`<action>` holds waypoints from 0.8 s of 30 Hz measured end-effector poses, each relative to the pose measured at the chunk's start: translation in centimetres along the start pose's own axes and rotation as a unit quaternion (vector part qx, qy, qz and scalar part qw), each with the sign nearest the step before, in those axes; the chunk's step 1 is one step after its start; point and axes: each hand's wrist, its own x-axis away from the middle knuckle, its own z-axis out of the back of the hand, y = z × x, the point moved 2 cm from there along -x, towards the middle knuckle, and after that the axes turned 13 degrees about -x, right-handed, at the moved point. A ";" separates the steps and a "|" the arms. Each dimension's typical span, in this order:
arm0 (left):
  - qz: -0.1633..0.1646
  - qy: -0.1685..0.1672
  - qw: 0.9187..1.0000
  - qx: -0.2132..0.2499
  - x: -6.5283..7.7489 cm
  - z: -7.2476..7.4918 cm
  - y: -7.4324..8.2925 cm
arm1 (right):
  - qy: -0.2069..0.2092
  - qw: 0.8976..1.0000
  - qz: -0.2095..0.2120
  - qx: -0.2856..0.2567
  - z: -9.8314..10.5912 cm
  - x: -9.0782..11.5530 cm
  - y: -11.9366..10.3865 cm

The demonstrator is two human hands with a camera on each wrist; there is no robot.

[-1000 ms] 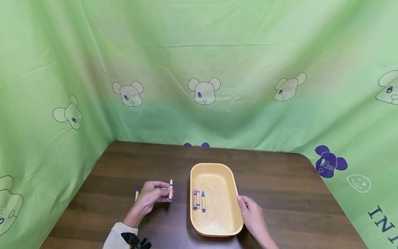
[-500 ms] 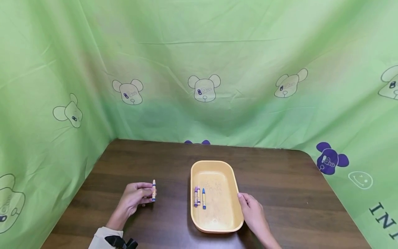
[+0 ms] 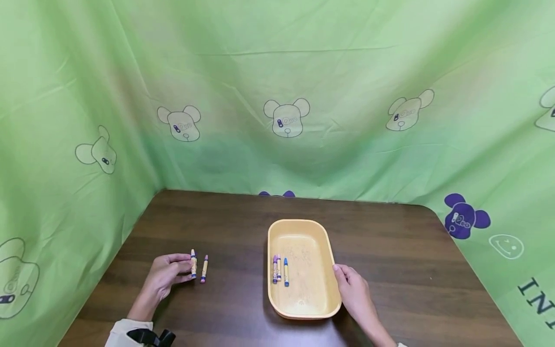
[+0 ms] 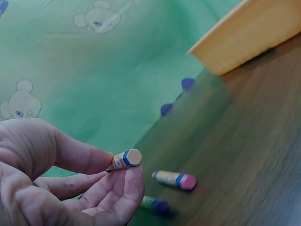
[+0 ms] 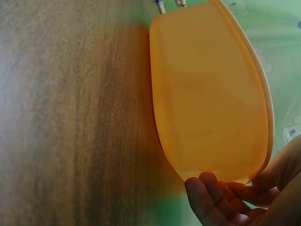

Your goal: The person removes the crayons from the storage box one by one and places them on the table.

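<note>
My left hand pinches a peach crayon upright between thumb and fingertips; its flat end faces the left wrist view. Just right of it on the table lies a pink-ended crayon. A purple-ended crayon shows below the fingers in the left wrist view and is hidden behind the hand in the head view. A yellow tray holds a purple crayon, a light pink crayon and a blue crayon near its left wall. My right hand grips the tray's right rim.
The dark wooden table lies under everything, and its far right corner is rounded. Green cloth printed with bear heads hangs behind the table and along both sides.
My left hand has moved left, carrying the peach crayon. The pink-ended crayon has come into sight beside it, while the purple one has become hidden in the head view. My right hand stays on the tray.
</note>
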 end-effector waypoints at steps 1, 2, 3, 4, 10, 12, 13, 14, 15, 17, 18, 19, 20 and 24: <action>0.000 0.002 1.000 -0.002 0.0 0.3 0.0 | 0.001 1.000 -0.001 0.000 0.0 0.0 0.0; 0.000 0.005 1.000 -0.004 0.0 0.5 -0.1 | 0.001 1.000 -0.002 -0.001 0.0 0.0 0.0; 0.000 0.006 1.000 -0.007 0.0 0.8 -0.2 | 0.002 1.000 -0.002 -0.001 0.0 0.0 0.0; 0.002 0.009 1.000 -0.009 -0.1 1.1 -0.3 | 0.002 1.000 -0.004 -0.002 -0.1 0.0 0.0; 0.002 0.016 0.999 -0.029 -0.4 2.0 -0.9 | 0.002 1.000 -0.002 -0.001 0.0 0.0 0.0; 0.006 0.019 0.999 -0.033 -0.5 2.1 -1.1 | 0.001 1.000 -0.001 -0.001 0.0 0.0 -0.1; 0.006 0.018 0.999 -0.035 -0.5 2.1 -1.2 | 0.001 1.000 -0.003 -0.001 0.0 0.0 -0.1; 0.008 0.018 0.999 -0.035 -0.6 2.1 -1.3 | 0.001 1.000 -0.005 0.000 0.0 0.0 -0.1; 0.010 0.019 0.999 -0.037 -0.6 2.2 -1.4 | 0.001 1.000 -0.005 0.000 -0.1 0.1 -0.1; 0.013 0.020 0.999 -0.038 -0.6 2.2 -1.6 | 0.001 1.000 -0.006 0.001 -0.1 0.1 0.0; 0.015 0.022 0.999 -0.042 -0.6 2.2 -1.7 | 0.000 1.000 -0.008 0.002 -0.2 0.1 0.0; 0.017 0.023 0.998 -0.047 -0.7 2.3 -1.8 | -0.002 1.000 -0.008 0.003 -0.2 0.1 0.0; 0.020 0.025 0.998 -0.055 -0.7 2.2 -1.8 | -0.003 1.000 -0.008 0.005 -0.3 0.0 0.0; 0.014 0.029 0.996 -0.077 -1.5 1.8 -1.5 | -0.004 1.000 -0.007 0.003 0.0 -0.1 -0.1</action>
